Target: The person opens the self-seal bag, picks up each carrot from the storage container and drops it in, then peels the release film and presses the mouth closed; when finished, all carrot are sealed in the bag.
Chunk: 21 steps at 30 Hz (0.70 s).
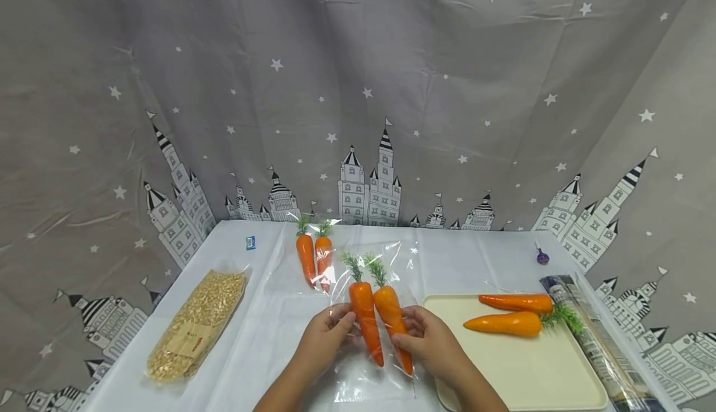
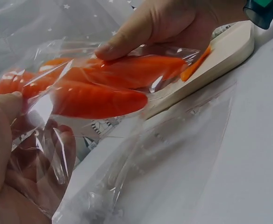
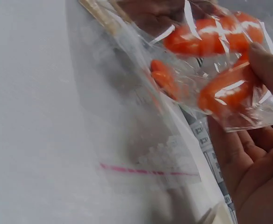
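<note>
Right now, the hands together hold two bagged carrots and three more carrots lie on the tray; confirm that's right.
Not three: the head view shows two more carrots on the tray. The left hand and right hand do together hold two bagged carrots.

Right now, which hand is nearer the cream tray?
Right. In the head view, the right hand is by the left edge of the cream tray; the left hand is farther off, across the bagged carrots between the hands.

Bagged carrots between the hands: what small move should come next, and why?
Probably lower the clear bag onto the table: both carrots are inside, the left hand and right hand hold it from either side, and another bagged pair lies just beyond.
</note>
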{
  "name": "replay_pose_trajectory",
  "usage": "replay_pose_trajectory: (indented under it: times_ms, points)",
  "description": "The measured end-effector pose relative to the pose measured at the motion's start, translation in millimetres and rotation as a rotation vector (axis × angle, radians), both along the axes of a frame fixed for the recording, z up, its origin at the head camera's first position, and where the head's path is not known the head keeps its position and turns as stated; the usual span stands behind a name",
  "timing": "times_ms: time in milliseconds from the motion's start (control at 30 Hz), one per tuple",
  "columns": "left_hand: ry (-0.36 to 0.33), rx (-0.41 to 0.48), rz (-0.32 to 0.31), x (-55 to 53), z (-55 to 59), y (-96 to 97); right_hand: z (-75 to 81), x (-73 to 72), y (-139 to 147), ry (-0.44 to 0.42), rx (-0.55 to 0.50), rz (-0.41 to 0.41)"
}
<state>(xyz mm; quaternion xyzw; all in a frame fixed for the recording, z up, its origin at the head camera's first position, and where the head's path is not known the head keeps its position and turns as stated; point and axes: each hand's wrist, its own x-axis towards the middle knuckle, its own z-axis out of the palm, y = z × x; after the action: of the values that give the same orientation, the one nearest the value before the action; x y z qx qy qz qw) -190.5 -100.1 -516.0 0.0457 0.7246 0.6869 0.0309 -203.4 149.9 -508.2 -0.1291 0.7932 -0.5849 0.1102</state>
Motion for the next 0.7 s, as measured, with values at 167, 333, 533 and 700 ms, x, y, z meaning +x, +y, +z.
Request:
replay_pose_trajectory:
  times_ms: [167, 333, 533, 700]
  points:
    - [-0.026, 0.053, 0.009, 1.8, 5.6, 5.7, -0.3, 1.8, -6.8, -0.023, -0.063, -0.057]
    - [-0.031, 0.058, 0.024, 1.4, 9.1, 6.9, 2.4, 4.3, -11.8, -0.031, -0.055, -0.098]
    - [-0.017, 0.057, 0.031, -1.8, 16.4, 6.5, 7.5, 2.7, -13.9, -0.032, -0.038, -0.112]
    - [-0.007, 0.064, 0.033, -5.2, 23.8, 6.4, 15.5, 0.8, -15.0, -0.032, -0.02, -0.123]
